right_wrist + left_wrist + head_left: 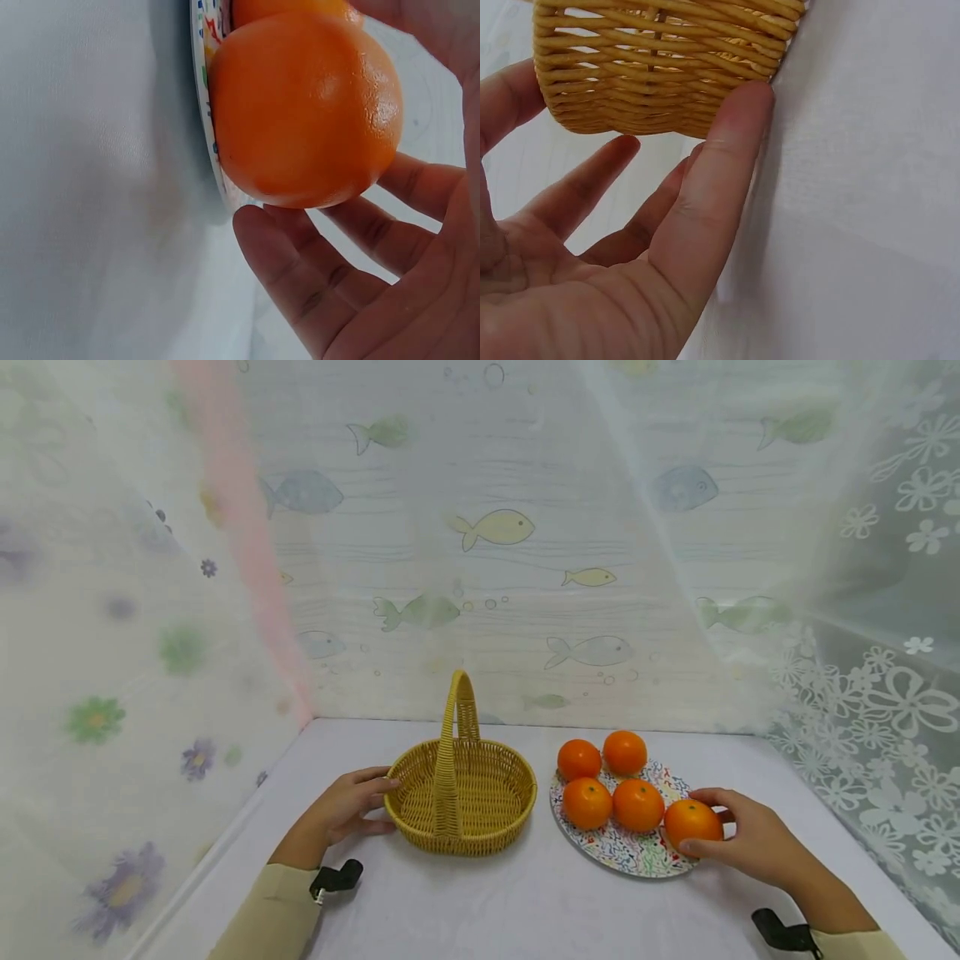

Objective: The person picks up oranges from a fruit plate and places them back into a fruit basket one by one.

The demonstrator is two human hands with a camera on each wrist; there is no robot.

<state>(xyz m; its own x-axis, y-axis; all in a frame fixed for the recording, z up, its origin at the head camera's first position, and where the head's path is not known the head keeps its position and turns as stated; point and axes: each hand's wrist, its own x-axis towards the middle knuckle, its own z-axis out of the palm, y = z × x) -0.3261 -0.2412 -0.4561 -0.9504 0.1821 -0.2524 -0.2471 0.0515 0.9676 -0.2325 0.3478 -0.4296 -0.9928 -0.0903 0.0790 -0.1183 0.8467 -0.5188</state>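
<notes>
A yellow woven basket with a tall arched handle stands upright on the table. At its left side, my left hand touches it; the index finger reaches the rim and the thumb lies lower on the woven wall, as the left wrist view shows. Other fingers there stand apart from the weave. My right hand has its thumb and fingers around an orange at the right edge of a round patterned plate. In the right wrist view, this orange still lies against the plate.
Several more oranges sit on the plate, left of the right hand. A white cloth covers the table. Sheer curtains with fish and flowers hang behind and at both sides.
</notes>
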